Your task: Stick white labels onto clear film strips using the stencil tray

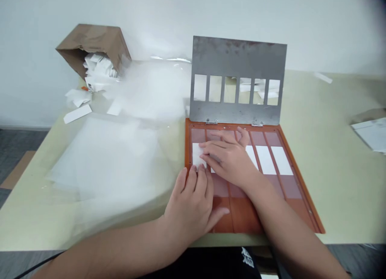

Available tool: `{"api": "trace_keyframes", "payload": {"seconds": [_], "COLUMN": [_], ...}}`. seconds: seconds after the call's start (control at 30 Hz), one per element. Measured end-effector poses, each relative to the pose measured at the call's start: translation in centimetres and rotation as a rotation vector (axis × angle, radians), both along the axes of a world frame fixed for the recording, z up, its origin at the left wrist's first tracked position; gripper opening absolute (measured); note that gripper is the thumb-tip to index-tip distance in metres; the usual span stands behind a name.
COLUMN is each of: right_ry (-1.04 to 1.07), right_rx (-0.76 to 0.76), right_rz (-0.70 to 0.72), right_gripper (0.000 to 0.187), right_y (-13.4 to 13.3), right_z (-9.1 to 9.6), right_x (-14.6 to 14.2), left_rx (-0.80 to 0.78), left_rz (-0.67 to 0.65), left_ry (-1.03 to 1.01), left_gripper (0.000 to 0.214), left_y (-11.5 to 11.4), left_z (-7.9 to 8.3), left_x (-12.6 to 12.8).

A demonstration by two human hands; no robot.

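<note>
Along the leftmost channel (198,135), a card (196,154) lies lengthwise.

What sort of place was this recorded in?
Probably a workshop or hand-assembly station: an orange tray with a hinged, windowed metal plate sits on a table, beside translucent sheets and a cardboard box of white pieces.

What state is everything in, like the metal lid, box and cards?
Metal lid, hinged open, standing up
Orange base, lying flat
White cards, lying in the base
Cardboard box, tipped over, open
Paper pieces, partly spilled out
Plastic sheets, lying loose
Left hand, fingertips at leftmost card
Right hand, fingers spread, reaching same card
</note>
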State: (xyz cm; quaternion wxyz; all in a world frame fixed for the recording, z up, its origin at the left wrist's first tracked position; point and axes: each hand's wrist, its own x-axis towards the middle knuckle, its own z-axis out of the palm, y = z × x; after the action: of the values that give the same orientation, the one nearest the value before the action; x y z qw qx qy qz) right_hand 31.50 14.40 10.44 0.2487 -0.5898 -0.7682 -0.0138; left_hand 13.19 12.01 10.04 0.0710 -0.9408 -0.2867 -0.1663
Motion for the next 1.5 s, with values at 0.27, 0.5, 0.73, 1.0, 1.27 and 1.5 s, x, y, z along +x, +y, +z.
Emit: {"api": "trace_keyframes", "payload": {"seconds": [0.27,0.5,0.73,1.0,1.27,1.5], "right_ry": [-0.001,0.01,-0.081,-0.138,-0.005,0.272], "right_rx": [-0.015,-0.028,-0.034,-0.15,-0.168,-0.159], "right_rz": [-0.01,-0.017,-0.106,-0.227,-0.18,-0.125], "right_gripper": [0.008,0.008,0.019,0.03,0.015,0.024], "right_y": [0.0,0.0,0.6,1.5,1.8,1.2], "right_z": [0.1,0.0,0.0,-0.5,0.4,0.3], "right_x": [0.0,0.0,-0.1,-0.2,-0.5,-0.4], "left_rx": [0.014,-0.005,-0.013,-0.012,0.003,-0.006], "left_rz": [0.019,0.025,0.033,0.035,0.017,0.021], "left_ry": [0.032,0.007,-0.022,-0.038,-0.04,-0.022], "left_gripper": [0.068,0.069,0.07,0.076,0.076,0.073], "left_y": [-0.1,-0.2,-0.1,-0.1,0.3,0.3], "left_z": [0.3,0.3,0.2,0.5,0.4,0.5], "left_x": [-0.1,0.0,0.1,0.0,-0.2,-0.1]}}
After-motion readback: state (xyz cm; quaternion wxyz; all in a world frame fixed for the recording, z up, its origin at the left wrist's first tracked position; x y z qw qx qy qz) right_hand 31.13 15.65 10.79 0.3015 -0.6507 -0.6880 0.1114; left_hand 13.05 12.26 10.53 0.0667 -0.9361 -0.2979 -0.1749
